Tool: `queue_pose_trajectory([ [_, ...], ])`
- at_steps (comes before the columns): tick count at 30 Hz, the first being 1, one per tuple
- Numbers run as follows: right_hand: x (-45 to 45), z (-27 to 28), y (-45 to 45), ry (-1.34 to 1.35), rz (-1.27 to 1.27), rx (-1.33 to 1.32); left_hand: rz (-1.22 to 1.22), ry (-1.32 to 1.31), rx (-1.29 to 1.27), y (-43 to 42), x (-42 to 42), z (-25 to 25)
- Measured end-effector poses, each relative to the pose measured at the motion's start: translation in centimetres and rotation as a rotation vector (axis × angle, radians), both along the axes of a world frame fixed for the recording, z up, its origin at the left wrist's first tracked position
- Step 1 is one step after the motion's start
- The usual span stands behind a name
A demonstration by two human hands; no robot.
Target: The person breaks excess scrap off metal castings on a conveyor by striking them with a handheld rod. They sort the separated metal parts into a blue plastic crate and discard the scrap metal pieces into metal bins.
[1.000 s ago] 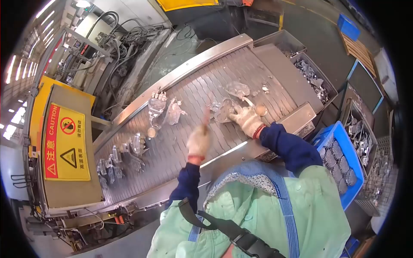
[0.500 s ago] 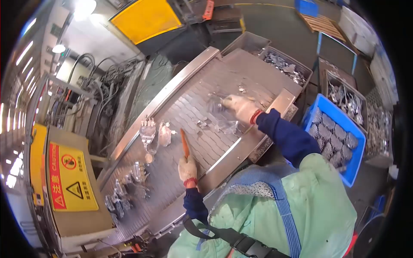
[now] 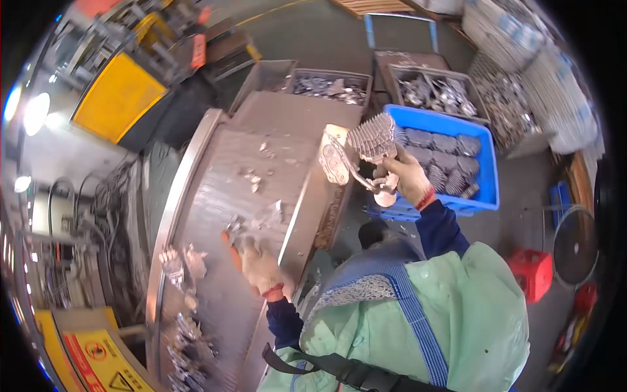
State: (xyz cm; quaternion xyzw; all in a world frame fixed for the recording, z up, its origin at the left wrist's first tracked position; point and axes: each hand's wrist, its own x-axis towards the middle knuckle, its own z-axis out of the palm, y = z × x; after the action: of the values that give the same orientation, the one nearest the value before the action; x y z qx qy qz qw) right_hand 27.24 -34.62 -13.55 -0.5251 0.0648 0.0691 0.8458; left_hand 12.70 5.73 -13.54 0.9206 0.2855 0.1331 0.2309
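My right hand (image 3: 408, 176), in a pale work glove, grips a finned metal casting (image 3: 372, 138) by its lower end. A curved runner and a round slug hang from the casting, along with a flat plate-like piece (image 3: 334, 157). It is held up between the conveyor and the blue crate. My left hand (image 3: 259, 266), also gloved, is low over the conveyor belt (image 3: 222, 189), closed around an orange stick-like tool (image 3: 231, 250) whose working end I cannot make out. Small metal scraps (image 3: 269, 215) lie just beyond its fingers.
The blue crate (image 3: 493, 166) at right holds several finned castings. Grey bins of metal pieces (image 3: 332, 88) stand at the conveyor's far end and behind the crate. More castings (image 3: 189, 349) lie along the belt's near left. A red crate (image 3: 530, 274) is on the floor.
My right hand has moved from over the belt toward the blue crate and now holds up the finned casting. My left hand stays over the belt with the orange tool. The view has turned right.
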Motion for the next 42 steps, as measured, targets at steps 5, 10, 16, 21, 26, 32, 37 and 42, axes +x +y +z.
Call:
queue_pose_trajectory([
  [5,-5.5,-1.2,-9.0,0.065,-0.175,-0.072,-0.556,-0.056,-0.165,-13.7,9.5,1.9],
  [10,-9.2,-1.1,-15.4,0.099,-0.400,-0.429,-0.840,0.200,-0.946,-28.1,17.4,2.3],
  [16,-13.2,1.5,-20.4,-0.142,-0.396,-1.420,-0.932,0.837,-1.347,-45.8,20.0,3.1],
  [21,-17.7,-1.9,-23.3,0.030,-0.417,-1.354,-1.307,0.996,-1.010,-53.7,19.7,-3.5],
  [26,-20.6,-3.5,-23.2,0.086,-0.568,-1.263,-1.518,0.949,-1.011,-56.2,18.0,-5.5],
  [32,-20.5,-3.0,-21.3,0.225,-0.528,-1.369,-1.665,0.959,-0.899,-57.3,18.7,-7.2],
  [37,-19.4,-1.0,-21.6,0.388,-0.555,-1.323,-1.704,0.847,-0.778,-56.9,19.3,-7.0],
  [42,-18.9,-2.4,-22.9,0.816,-0.895,-1.205,-1.771,0.820,-0.614,-54.2,21.9,-8.0],
])
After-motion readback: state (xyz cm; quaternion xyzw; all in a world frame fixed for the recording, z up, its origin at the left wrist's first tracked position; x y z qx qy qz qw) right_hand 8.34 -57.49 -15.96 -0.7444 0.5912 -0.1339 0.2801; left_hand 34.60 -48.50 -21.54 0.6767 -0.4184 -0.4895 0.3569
